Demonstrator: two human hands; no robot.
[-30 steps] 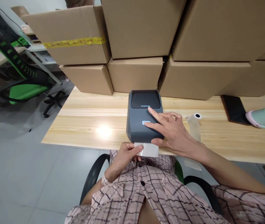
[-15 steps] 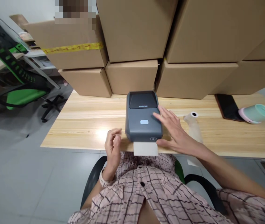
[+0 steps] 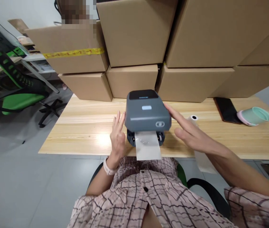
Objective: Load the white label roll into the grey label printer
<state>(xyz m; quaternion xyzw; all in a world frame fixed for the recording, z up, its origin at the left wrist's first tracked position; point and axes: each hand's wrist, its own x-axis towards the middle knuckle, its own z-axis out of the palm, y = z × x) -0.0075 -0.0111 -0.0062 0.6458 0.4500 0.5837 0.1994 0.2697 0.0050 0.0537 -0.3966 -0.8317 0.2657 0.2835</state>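
A dark grey label printer [image 3: 146,115] stands at the table's near edge, its lid tilted up at the front. From the gap under the lid a strip of white label paper [image 3: 148,150] hangs forward over the table edge. My left hand [image 3: 118,137] is upright at the printer's left side, fingers stretched out and close to or touching the casing. On the other side, the fingertips of my right hand [image 3: 188,131] rest at the lid's right edge, fingers extended. Partly behind that hand lies a paper roll [image 3: 193,118], with its loose strip hanging past the table edge.
Cardboard boxes [image 3: 134,34] are stacked along the back of the table [image 3: 82,126]. At the right lie a dark phone [image 3: 226,109] and a mint-green cup [image 3: 255,116] on its side. A green office chair [image 3: 18,98] stands at the left. Behind the boxes is a person's head.
The printer's lid has risen at the front, exposing the inside and more of the paper. My left hand has moved up beside the printer, and my right fingers have straightened.
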